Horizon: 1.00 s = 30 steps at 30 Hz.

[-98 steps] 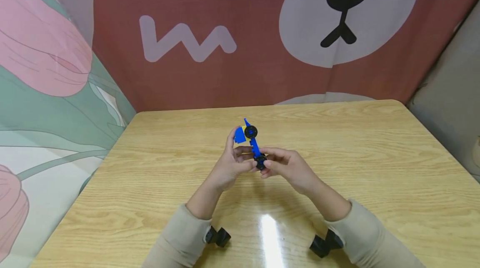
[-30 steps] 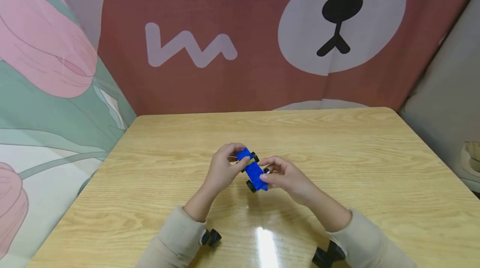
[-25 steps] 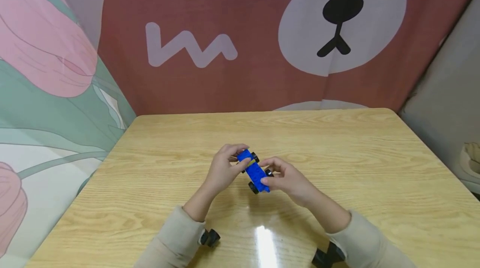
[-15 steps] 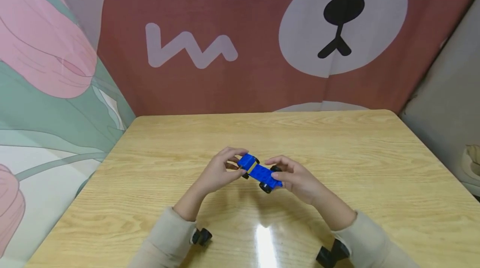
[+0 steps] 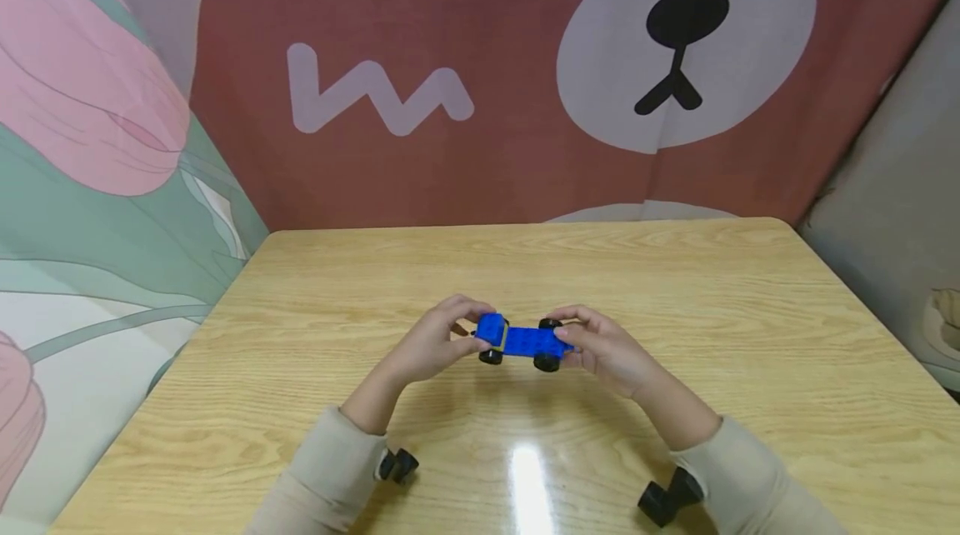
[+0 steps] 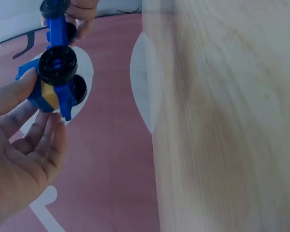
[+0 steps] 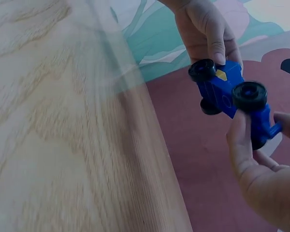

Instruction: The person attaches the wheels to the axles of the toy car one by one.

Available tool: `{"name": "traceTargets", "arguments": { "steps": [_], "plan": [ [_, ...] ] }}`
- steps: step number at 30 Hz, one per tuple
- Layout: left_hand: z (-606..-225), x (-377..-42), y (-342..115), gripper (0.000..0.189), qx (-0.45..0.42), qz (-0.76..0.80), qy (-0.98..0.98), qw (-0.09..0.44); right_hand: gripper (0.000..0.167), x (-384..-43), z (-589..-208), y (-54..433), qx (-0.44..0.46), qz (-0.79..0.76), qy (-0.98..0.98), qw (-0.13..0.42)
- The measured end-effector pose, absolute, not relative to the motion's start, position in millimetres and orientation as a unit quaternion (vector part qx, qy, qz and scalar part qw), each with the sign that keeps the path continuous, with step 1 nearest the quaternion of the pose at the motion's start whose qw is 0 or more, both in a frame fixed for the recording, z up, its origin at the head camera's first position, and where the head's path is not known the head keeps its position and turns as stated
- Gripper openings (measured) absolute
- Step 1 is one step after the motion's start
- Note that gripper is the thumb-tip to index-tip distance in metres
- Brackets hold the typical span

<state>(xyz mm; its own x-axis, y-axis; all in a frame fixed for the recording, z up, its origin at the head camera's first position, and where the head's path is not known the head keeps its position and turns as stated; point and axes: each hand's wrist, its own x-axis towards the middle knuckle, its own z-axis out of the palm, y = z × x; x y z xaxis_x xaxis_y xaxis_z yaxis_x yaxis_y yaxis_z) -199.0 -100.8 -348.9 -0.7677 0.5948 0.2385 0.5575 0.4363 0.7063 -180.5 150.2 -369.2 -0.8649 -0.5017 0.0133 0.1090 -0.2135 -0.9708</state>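
Note:
Both hands hold a blue toy truck point(image 5: 528, 342) above the table, its length running left to right in the head view. It has black wheels, a boxy blue cab and a yellow strip behind the cab. My left hand point(image 5: 431, 343) grips the cab end between thumb and fingers; in the left wrist view the thumb lies on the cab's side, beside a wheel point(image 6: 58, 65). My right hand point(image 5: 611, 352) pinches the rear end, close to the back wheels. The right wrist view shows a small blue piece point(image 7: 275, 129) sticking out at that end, between the right hand's fingers.
A wood-grain table point(image 5: 360, 268) spreads under the hands, with a bright light reflection near its front. Behind it hangs a reddish-brown cloth point(image 5: 510, 168) with a bear print. Black devices point(image 5: 671, 497) sit at both wrists. A flower-patterned cloth point(image 5: 97, 143) covers the left side.
The truck was tipped steeply with its wheels toward the camera; it has since been turned top side up and swung level, left to right. Both hands still hold it and have moved apart.

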Motion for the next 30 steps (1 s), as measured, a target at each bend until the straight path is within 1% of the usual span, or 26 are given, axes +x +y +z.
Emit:
{"name": "traceTargets", "arguments": {
  "steps": [3,6,12,16,23,26,30],
  "plan": [
    [-350.0,-199.4,-101.2,0.033,0.331,0.411,0.849,0.008,0.035,-180.7,-369.0,152.0,-0.142,-0.743,0.631,0.172],
    [-351.6,-200.3,-101.5,0.032,0.327,0.413,0.850,0.002,0.039,-181.1,-369.3,153.1,-0.139,-0.723,0.661,0.143],
    [-355.0,-202.6,-101.1,0.032,0.323,0.408,0.854,0.003,0.027,-181.9,-369.9,156.3,-0.162,-0.658,0.730,0.087],
    [-355.9,-204.2,-100.4,0.032,0.323,0.405,0.855,0.002,0.019,-182.3,-370.3,158.8,-0.160,-0.601,0.780,0.072],
    [-359.5,-209.9,-95.3,0.033,0.322,0.379,0.867,0.013,0.015,-184.7,-371.3,161.3,-0.160,-0.514,0.842,0.038],
    [-361.6,-212.8,-91.6,0.034,0.323,0.366,0.872,0.023,0.011,-185.9,-372.2,162.6,-0.175,-0.470,0.865,0.019],
    [-363.6,-214.5,-87.0,0.035,0.322,0.354,0.877,0.042,0.005,-188.9,-375.3,164.6,-0.193,-0.441,0.876,0.012]
  ]
}}
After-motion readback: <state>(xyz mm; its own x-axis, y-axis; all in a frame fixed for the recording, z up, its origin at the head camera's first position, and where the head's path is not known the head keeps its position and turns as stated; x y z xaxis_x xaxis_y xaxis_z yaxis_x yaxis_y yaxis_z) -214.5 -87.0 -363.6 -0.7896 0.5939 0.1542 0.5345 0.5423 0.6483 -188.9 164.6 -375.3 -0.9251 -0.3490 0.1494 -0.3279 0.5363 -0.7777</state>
